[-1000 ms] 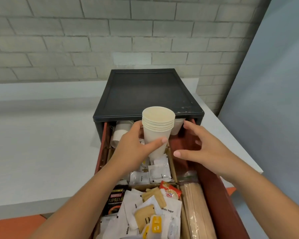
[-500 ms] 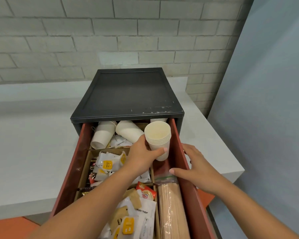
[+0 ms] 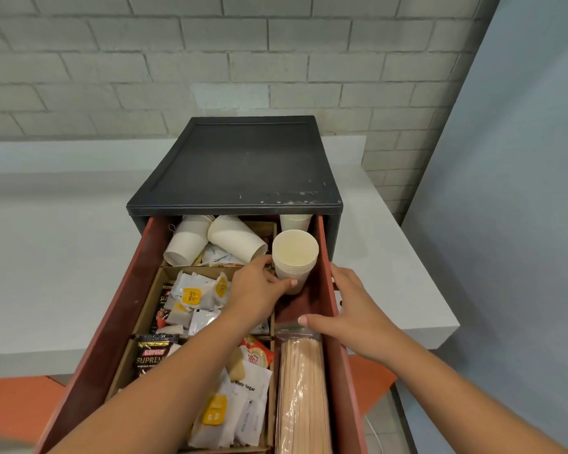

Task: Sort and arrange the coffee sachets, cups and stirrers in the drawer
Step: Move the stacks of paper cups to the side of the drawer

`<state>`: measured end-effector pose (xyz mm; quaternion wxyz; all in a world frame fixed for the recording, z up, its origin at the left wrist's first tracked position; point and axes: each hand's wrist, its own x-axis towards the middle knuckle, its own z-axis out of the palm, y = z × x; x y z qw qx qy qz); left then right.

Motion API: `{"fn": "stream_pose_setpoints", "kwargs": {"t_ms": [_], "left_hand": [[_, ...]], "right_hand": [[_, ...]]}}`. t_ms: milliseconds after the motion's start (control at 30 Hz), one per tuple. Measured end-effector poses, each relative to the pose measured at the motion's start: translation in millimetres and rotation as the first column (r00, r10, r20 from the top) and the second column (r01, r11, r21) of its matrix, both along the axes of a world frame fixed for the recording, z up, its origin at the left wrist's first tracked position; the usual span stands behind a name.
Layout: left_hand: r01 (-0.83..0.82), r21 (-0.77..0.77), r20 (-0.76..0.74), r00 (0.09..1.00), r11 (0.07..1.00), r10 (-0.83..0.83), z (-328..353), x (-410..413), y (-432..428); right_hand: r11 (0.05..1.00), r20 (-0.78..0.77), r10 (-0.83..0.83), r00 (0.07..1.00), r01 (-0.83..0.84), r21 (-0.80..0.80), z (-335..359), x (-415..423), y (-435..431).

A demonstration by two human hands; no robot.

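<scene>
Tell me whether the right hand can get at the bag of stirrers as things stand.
Probably yes. The right hand looks free, its thumb lies just beyond the bag of stirrers, and nothing covers the bag. The left hand holds the cup stack farther back.

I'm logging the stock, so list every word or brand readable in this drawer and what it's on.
"KOPIKO SUPREM", rest hidden: black sachet.
"White Sugar": white sachet.
Red sachet: lettering partly covered, unreadable.
Yellow-tagged sachets: print too blurred to read.
Cup stack in the left hand: no print visible.
</scene>
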<state>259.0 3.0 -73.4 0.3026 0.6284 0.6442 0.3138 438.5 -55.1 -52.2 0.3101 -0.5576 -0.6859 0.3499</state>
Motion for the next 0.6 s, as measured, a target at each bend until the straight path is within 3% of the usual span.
{"fn": "stream_pose_setpoints", "kwargs": {"t_ms": [100,333,600], "left_hand": [[0.004,-0.062,0.071,0.998,0.998,0.0,0.7,3.5,-3.1],[0.03,-0.229,0.397,0.916,0.973,0.065,9.6,19.9,-5.3],[0.048,-0.253,0.493,0.866,0.966,0.086,11.4,33.7,3.5]], "right_hand": [[1.0,-0.015,0.001,1.0,-0.001,-0.001,-1.5,0.6,-0.2],[1.0,-0.034,0.01,0.999,-0.01,0.002,0.4,-0.1,-1.2],[1.0,-0.062,0.011,0.998,-0.011,-0.006,1.9,-0.3,-4.6]]}}
